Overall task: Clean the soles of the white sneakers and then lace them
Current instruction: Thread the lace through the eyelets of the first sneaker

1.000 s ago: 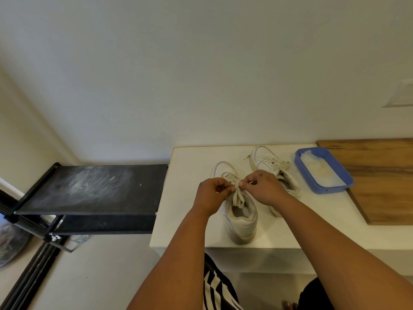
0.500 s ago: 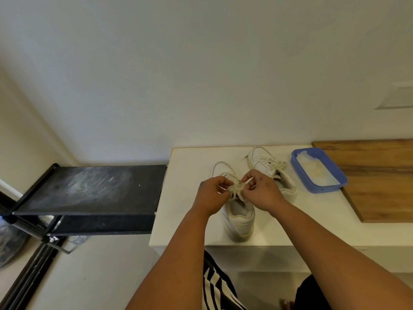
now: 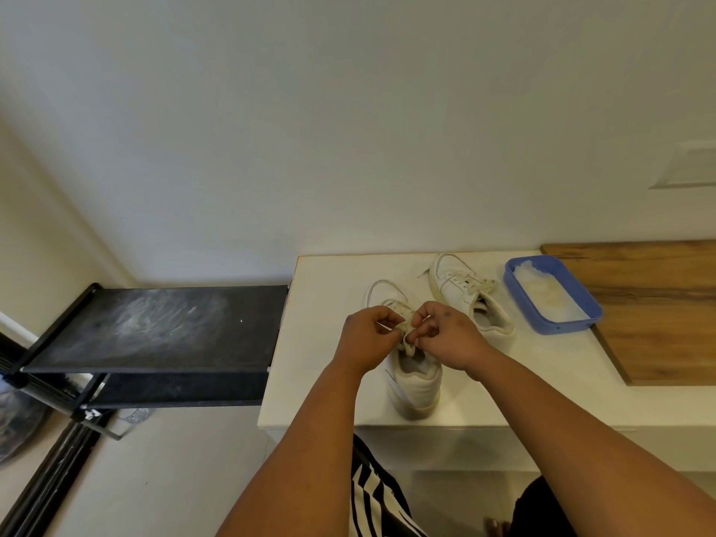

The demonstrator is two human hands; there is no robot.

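Observation:
Two white sneakers stand on a white table [image 3: 321, 358]. The near sneaker [image 3: 416, 381] points away from me, heel toward the table's front edge. My left hand [image 3: 368, 335] and my right hand [image 3: 445, 335] meet over its tongue, each pinching part of the cream lace [image 3: 407, 330] bunched between them. The knuckles hide most of the lacing. The second sneaker [image 3: 465, 294] sits behind and to the right, laced, its lace ends loose.
A blue tray [image 3: 581, 321] holding soapy water sits right of the sneakers, beside a wooden board [image 3: 658, 315]. A black shelf rack [image 3: 155, 327] adjoins the table's left edge. The wall runs close behind.
My hands have drawn closer together over the near sneaker, and the lace between them has gathered into a tighter bunch. The sneakers have stayed in place.

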